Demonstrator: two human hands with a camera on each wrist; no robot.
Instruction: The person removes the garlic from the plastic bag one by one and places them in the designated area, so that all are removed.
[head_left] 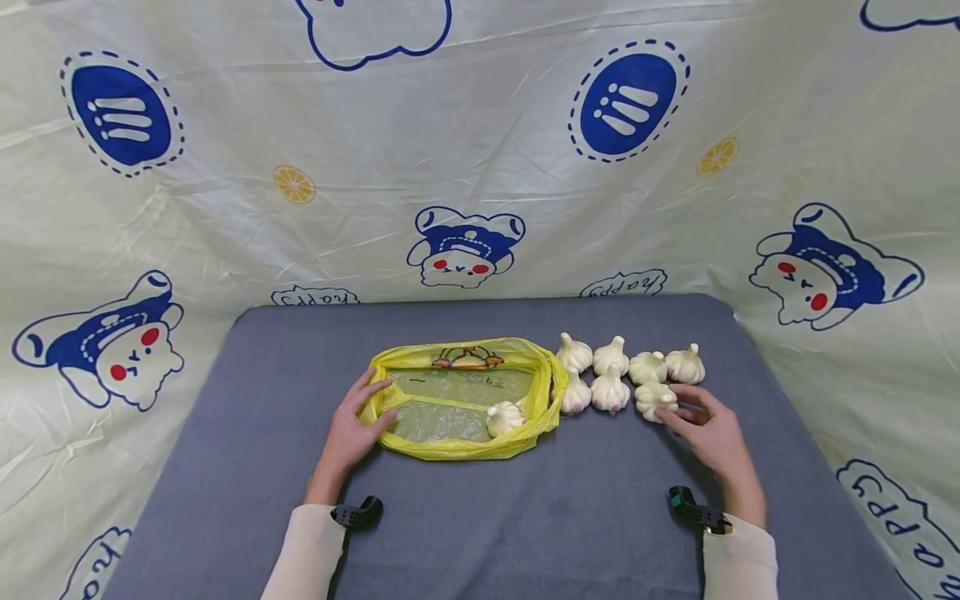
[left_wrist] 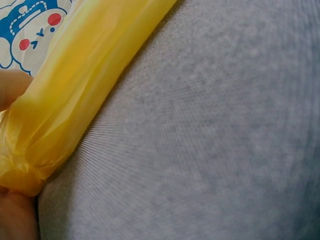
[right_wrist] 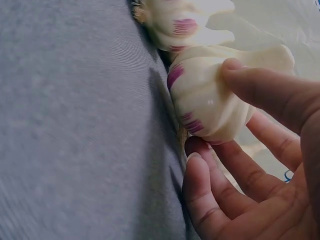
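Note:
A yellow plastic bag [head_left: 465, 450] lies with its mouth spread wide on the table, and one garlic bulb [head_left: 506, 418] sits inside at its right. My left hand [head_left: 356, 423] holds the bag's left rim, thumb and fingers apart over the edge. In the left wrist view, folded yellow plastic [left_wrist: 75, 105] hides most of that hand. At the right, my right hand [head_left: 712, 433] grips a white garlic bulb [right_wrist: 210, 100] with purple streaks, its thumb on top and fingertips underneath. That bulb is at the front right of the garlic group.
Several more garlic bulbs [head_left: 610, 389] stand in two rows just right of the bag, the nearest against its rim. A grey cloth [head_left: 600, 517] covers the table. Behind and beside it hangs a pale printed curtain [head_left: 480, 150].

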